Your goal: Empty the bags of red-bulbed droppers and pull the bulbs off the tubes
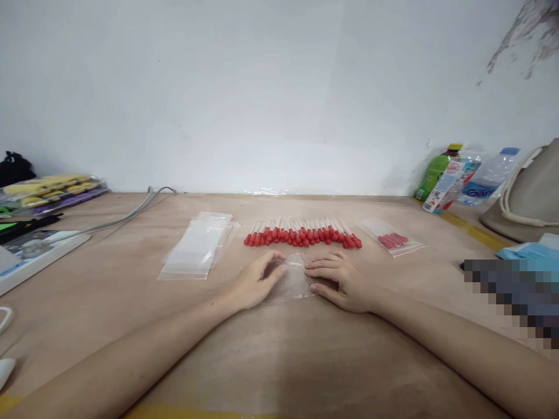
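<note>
Clear bag in front of the red-tipped sticks. Left hand spread; right hand touching bag, can't tell if pinching.

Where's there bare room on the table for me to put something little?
Two bare patches: between the white power strip and the stacked clear bags, and between the forearms. It's crowded by the bottles at the far right and in the middle, where the left hand and right hand are at a clear bag before the red-tipped sticks.
</note>
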